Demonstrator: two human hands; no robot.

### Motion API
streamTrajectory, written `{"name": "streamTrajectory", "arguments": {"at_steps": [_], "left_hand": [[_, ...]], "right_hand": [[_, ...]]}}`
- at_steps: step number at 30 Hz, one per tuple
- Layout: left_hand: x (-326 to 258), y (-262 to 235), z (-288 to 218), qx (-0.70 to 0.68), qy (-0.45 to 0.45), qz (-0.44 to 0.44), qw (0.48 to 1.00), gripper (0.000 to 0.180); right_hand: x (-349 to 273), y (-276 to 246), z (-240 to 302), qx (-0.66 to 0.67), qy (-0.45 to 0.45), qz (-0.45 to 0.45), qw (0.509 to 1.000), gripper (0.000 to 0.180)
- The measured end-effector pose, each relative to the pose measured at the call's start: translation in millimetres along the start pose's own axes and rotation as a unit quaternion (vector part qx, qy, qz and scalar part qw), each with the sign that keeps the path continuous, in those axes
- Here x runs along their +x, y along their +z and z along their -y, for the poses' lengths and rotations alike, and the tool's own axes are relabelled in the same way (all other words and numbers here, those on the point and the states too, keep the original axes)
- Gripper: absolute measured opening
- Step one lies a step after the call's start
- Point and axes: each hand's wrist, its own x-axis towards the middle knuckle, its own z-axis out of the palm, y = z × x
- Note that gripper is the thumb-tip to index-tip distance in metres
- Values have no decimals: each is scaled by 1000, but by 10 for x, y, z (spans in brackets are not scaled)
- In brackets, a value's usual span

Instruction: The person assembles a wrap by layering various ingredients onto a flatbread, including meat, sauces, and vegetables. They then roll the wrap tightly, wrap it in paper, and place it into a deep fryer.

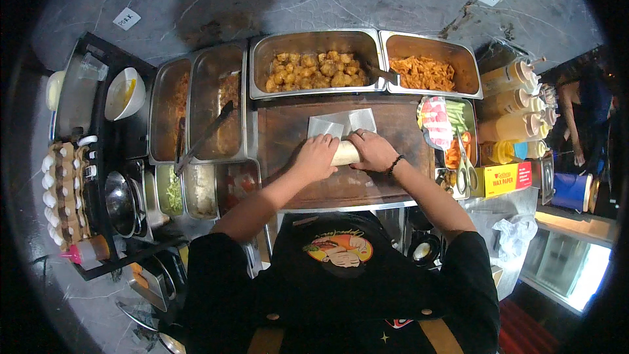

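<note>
A pale rolled wrap (pixel 346 153) lies on the brown wooden board (pixel 400 121) in front of me. My left hand (pixel 318 157) curls over its left end, and my right hand (pixel 373 151) closes on its right end. Only the middle of the roll shows between them; both ends are hidden under my fingers. A sheet of wax paper (pixel 357 120) is spread on the board just beyond the roll, its near edge running under my fingertips.
Metal pans of browned chunks (pixel 318 70) and orange-coated strips (pixel 422 73) stand behind the board. Tongs (pixel 208 132) rest across pans at left. To the right are scissors (pixel 466 169), sauce bottles (pixel 508 126) and a yellow-red box (pixel 508 179). Egg trays (pixel 65 187) sit far left.
</note>
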Motion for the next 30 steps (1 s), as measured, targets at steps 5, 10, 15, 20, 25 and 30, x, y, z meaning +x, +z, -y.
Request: {"name": "streamTrajectory", "arguments": {"at_steps": [5, 10, 15, 20, 25, 30], "left_hand": [[14, 11, -24, -16, -13, 13, 1000, 66], [18, 23, -54, -19, -20, 25, 999, 71], [26, -5, -67, -27, -9, 8, 1000, 76], [29, 55, -13, -29, -14, -26, 999, 66], [79, 130, 139, -64, -35, 27, 997, 55], [73, 52, 163, -106, -64, 89, 988, 54]], "right_hand": [[-5, 13, 195, -78, 59, -59, 993, 64], [15, 36, 264, -95, 17, -24, 995, 56], [47, -7, 197, -68, -9, -4, 998, 56], [106, -5, 146, -51, 0, 14, 999, 61], [214, -64, 87, -35, 27, 80, 996, 66], [273, -111, 84, -17, 26, 109, 994, 67]]}}
